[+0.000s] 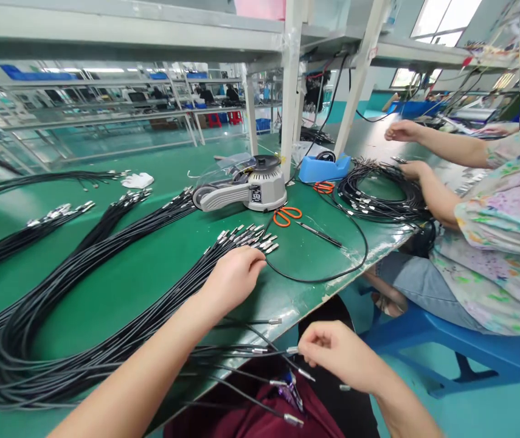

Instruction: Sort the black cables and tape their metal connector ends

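From my remote seat I count two bare hands at the green table [168, 249]. My right hand [339, 353], just past the table's edge, has thumb and forefinger pinching one metal tip [292, 350] of a black cable. At least five other loose tips [293, 420] stick out near it. My left hand [235, 274] rests over one thick cable bundle [209, 267], its thumb and forefinger pressed together; I cannot tell whether they pinch anything. Beyond it I count two orange-handled scissors [287, 216], one slim dark tool [318, 234], one grey tape machine [264, 188] and one blue tape holder [323, 167]. To my right, one co-worker [501, 243] has two hands near one coil of cables [381, 210].
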`<action>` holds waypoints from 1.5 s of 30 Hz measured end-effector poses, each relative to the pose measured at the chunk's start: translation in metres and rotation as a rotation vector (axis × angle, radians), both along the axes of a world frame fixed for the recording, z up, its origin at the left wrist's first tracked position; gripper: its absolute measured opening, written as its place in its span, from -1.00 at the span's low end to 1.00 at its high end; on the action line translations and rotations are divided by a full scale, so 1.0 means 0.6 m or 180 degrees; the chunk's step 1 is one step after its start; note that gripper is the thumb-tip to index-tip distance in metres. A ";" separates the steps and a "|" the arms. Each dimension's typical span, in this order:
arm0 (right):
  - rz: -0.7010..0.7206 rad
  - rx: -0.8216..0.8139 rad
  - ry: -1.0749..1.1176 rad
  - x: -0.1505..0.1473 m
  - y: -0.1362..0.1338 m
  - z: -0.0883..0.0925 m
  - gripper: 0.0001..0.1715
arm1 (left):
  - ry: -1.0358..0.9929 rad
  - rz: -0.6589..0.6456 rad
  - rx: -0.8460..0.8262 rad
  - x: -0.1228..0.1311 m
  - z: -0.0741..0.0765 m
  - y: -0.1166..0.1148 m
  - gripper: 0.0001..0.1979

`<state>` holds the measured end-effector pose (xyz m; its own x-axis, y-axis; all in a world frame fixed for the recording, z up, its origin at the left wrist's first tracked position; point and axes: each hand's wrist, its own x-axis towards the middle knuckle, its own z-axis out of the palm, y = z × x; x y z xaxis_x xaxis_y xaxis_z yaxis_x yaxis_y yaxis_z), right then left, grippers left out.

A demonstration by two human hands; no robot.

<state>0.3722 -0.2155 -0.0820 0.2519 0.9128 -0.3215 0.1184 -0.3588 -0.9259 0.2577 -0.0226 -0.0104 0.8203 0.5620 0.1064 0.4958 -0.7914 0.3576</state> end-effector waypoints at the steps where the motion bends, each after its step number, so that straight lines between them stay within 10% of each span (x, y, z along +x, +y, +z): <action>1: 0.0013 -0.0049 -0.0110 0.002 -0.003 -0.009 -0.81 | 0.0024 0.0048 0.0107 0.015 -0.010 0.012 -0.76; 6: -0.0330 0.0130 -0.0246 0.037 -0.013 -0.007 -0.76 | 0.0018 0.0316 0.0191 0.077 -0.048 0.040 -0.87; 14: -0.1095 0.0959 0.0150 0.080 0.084 0.044 -0.61 | -0.0534 0.0096 -0.0586 0.050 -0.029 -0.004 -0.83; 25: -0.0260 0.1120 0.0348 0.093 0.170 0.075 -0.71 | -0.1502 0.0454 -0.2367 0.026 -0.030 -0.033 -0.74; 37: -0.1540 0.0625 0.0550 0.277 0.470 0.176 -0.70 | -0.1907 0.0404 -0.1403 0.020 -0.079 -0.040 -0.80; 45: -0.1757 0.0974 0.0598 0.267 0.471 0.188 -0.69 | -0.2293 0.0257 -0.0907 0.016 -0.071 -0.042 -0.82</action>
